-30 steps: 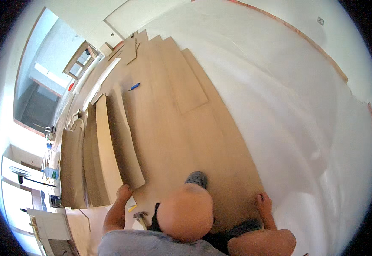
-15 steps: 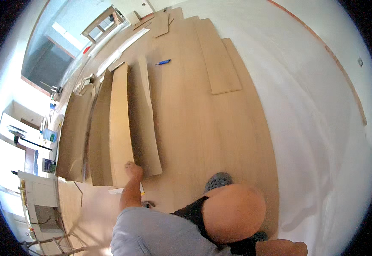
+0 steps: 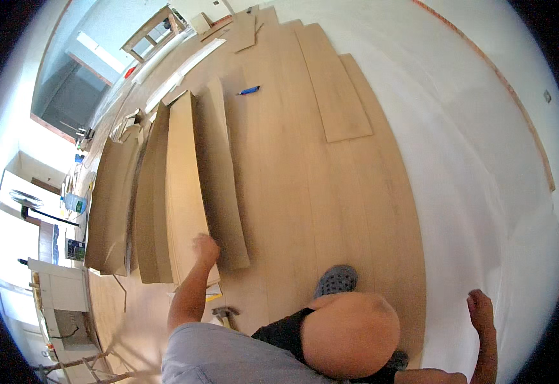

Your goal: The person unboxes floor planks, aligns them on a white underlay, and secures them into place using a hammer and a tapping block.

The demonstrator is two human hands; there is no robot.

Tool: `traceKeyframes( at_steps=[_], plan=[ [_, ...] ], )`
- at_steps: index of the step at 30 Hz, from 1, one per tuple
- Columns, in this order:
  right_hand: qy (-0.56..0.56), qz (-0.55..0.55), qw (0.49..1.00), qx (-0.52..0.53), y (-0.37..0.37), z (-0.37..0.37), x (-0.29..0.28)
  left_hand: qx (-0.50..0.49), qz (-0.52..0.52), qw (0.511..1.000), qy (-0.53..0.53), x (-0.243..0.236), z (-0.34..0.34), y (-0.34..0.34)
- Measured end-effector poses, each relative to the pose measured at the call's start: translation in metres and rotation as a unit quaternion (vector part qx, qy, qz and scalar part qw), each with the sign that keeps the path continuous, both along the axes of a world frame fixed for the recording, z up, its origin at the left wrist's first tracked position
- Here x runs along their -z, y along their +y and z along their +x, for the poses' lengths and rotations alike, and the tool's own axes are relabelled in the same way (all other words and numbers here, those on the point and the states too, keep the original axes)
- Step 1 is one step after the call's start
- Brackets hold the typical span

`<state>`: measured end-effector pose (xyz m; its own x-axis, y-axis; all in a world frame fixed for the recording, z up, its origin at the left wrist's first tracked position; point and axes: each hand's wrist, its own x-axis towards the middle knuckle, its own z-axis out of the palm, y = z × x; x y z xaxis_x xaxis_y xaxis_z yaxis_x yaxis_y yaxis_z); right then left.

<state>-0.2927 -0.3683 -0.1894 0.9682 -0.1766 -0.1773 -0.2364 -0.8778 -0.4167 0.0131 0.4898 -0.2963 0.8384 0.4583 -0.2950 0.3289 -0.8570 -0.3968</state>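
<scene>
A stack of light wood floor planks (image 3: 186, 179) lies lengthwise in an opened cardboard box (image 3: 152, 211) on my left. My left hand (image 3: 206, 249) is at the right edge near the stack's close end, its fingers bent and closed on the top plank; they are slightly blurred. A brown cardboard flap (image 3: 227, 211) stretches along the stack's right side. Out to the right, my right hand (image 3: 480, 310) hangs over the white sheeting with its fingers curled in and nothing visible in them. A hammer (image 3: 226, 313) lies on the floor near my left forearm.
Laid planks (image 3: 311, 211) cover the floor ahead; one loose plank (image 3: 340, 102) lies on them at the right. A blue utility knife (image 3: 249, 91) rests beyond the box. White sheeting (image 3: 446, 192) covers the right side. A wooden bench (image 3: 154, 35) stands far left.
My right hand has come into view at the lower right. My left hand stays at the plank's edge. The hammer shows more fully, and the view has shifted slightly.
</scene>
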Motion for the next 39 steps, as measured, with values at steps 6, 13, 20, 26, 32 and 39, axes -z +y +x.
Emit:
traceKeyframes(
  at_steps=[6,13,20,26,32,39],
  plan=[
    [0.153,0.038,0.986,-0.056,0.056,0.066,-0.025,-0.041,-0.305,0.941,-0.14,-0.12,0.05,-0.066],
    [0.214,0.124,0.956,-0.157,0.111,0.102,-0.011,-0.293,-0.738,0.582,-0.177,-0.069,0.013,-0.187],
    [0.16,0.453,0.872,0.096,0.18,0.131,0.07,-0.343,-0.892,0.29,0.05,0.033,-0.079,-0.309],
    [0.021,0.682,0.656,0.323,0.176,0.133,0.08,-0.18,-0.787,0.462,0.368,0.022,-0.128,-0.394],
    [-0.042,0.293,0.802,0.519,0.089,0.021,0.083,0.122,-0.676,0.629,0.365,-0.037,-0.012,-0.415],
    [-0.057,0.121,0.83,0.542,0.064,-0.092,0.074,0.559,-0.468,0.659,0.185,0.046,0.088,-0.583]
  ],
)
